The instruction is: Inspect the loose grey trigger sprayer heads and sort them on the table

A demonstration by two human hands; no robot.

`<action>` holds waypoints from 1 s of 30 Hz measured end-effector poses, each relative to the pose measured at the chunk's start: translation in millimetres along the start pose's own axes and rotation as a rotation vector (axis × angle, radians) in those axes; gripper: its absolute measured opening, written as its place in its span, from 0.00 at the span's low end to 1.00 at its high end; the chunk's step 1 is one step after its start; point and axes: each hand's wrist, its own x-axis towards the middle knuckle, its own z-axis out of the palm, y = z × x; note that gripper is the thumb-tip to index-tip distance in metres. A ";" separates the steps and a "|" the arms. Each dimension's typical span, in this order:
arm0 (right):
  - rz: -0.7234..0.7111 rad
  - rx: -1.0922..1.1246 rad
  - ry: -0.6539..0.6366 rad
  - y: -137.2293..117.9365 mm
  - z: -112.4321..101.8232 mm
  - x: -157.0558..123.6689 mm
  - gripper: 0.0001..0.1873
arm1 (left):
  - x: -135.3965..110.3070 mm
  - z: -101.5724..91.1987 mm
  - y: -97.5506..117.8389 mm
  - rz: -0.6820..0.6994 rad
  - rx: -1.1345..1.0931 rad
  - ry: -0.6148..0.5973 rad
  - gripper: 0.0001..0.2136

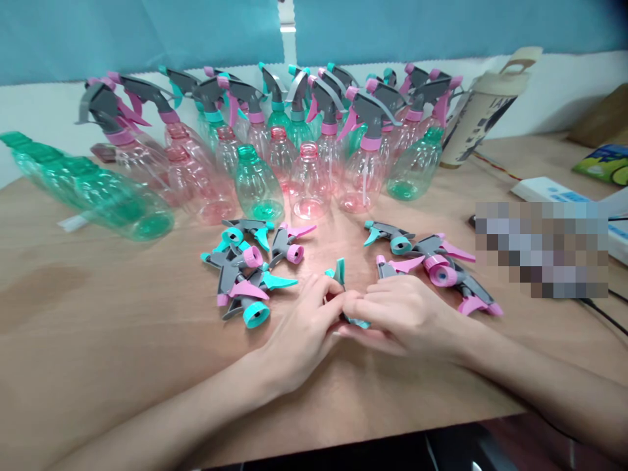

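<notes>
My left hand (pixel 305 320) and my right hand (pixel 409 317) meet near the table's front, fingers closed around a teal-and-grey trigger spray head (pixel 339 269). Most of this sprayer is hidden by my fingers; its teal trigger sticks up above the left hand, and a bit of teal shows under the right fingers. Just beyond my right knuckles lies a pink-and-grey spray head (pixel 392 267). To the left is a loose heap of teal and pink spray heads (pixel 230 278). Several more, such as a pink-capped one (pixel 444 275), lie to the right.
Open bottles, including a green one (pixel 259 186) and a pink one (pixel 309 186), stand before rows of bottles with sprayers fitted (pixel 363 173). Green bottles (pixel 122 203) lean or lie at left. A tumbler (pixel 478 118), a white box (pixel 549 191) and a cable (pixel 606 317) are at right.
</notes>
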 end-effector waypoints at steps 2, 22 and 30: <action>-0.027 -0.046 0.020 -1.3 1.8 0.5 0.16 | 0.3 0.6 -0.1 0.003 -0.005 0.001 0.08; 0.104 0.114 0.056 9.3 3.2 -6.1 0.17 | 0.7 -3.1 1.1 -0.054 -0.001 -0.021 0.05; 0.373 0.455 0.081 15.6 0.8 -6.7 0.09 | 0.5 -4.8 -3.3 -0.076 -0.040 0.005 0.13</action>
